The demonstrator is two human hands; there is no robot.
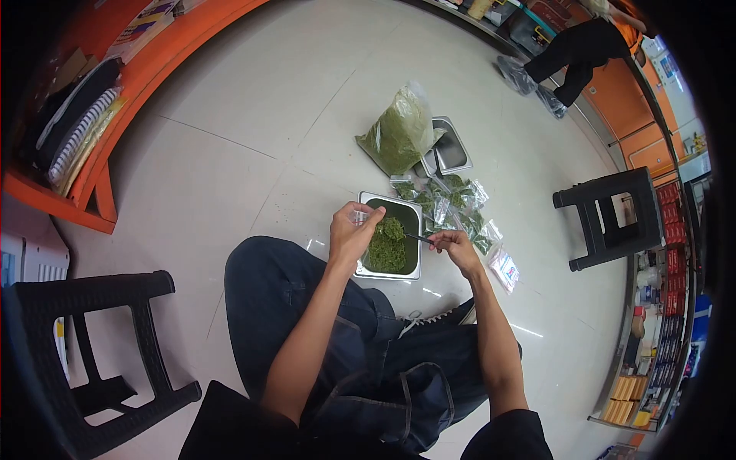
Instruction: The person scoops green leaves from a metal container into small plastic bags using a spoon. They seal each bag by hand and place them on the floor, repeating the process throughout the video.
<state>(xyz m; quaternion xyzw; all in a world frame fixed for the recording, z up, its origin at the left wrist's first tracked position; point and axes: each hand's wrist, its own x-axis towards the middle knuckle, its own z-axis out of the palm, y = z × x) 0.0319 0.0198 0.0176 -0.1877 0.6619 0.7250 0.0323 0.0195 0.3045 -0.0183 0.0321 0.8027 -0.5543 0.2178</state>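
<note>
A metal tray (415, 264) with chopped green herb (386, 255) in it stands on the floor before my crossed legs. My left hand (355, 228) is closed on a small clear plastic bag (357, 218) at the tray's left side. Over the right rim, my right hand (454, 247) grips the handle of a dark spoon (420, 238), whose far end is in a clump of herb (393, 228) above the tray. Several small filled bags (458, 195) lie to the right. Behind them a large bag of green herb (400, 132) leans near a second metal tray (452, 147).
A pack of empty bags (504, 268) lies right of my right hand. Black stools (613, 218) stand at right and at left (92, 295). An orange shelf (153, 84) is at upper left. A person in dark trousers (579, 50) stands at upper right, beside shelving.
</note>
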